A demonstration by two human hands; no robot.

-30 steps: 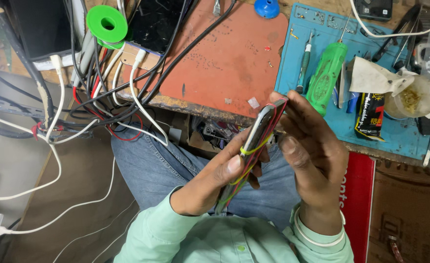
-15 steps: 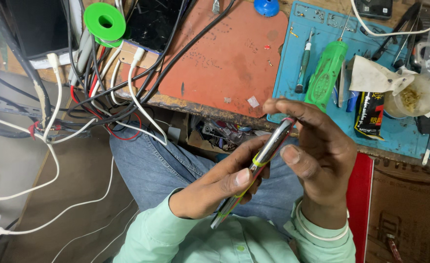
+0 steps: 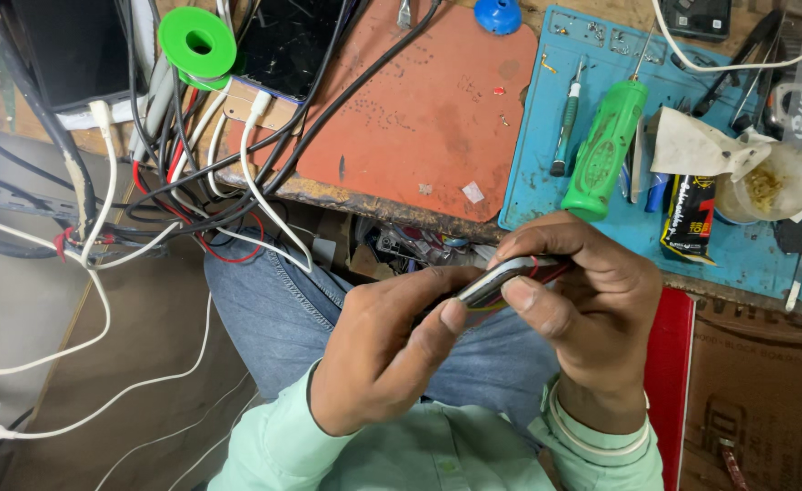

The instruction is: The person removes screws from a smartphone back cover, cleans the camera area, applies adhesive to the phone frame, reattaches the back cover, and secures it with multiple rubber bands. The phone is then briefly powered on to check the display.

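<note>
I see both hands pinching the phone (image 3: pixel 508 277) over my lap, just short of the table's (image 3: pixel 346 193) near edge. My left hand (image 3: pixel 387 350) grips its lower end at 7 o'clock; my right hand (image 3: pixel 582 305) wraps the upper end at 3 o'clock. Open room lies only toward me. At 12 o'clock the orange mat (image 3: pixel 419 109) is mostly bare; at 1 o'clock the green screwdriver (image 3: pixel 605 150) lies on the blue mat (image 3: pixel 737 245). Since earlier, the phone has tipped from steeply upright to nearly flat, edge-on.
</note>
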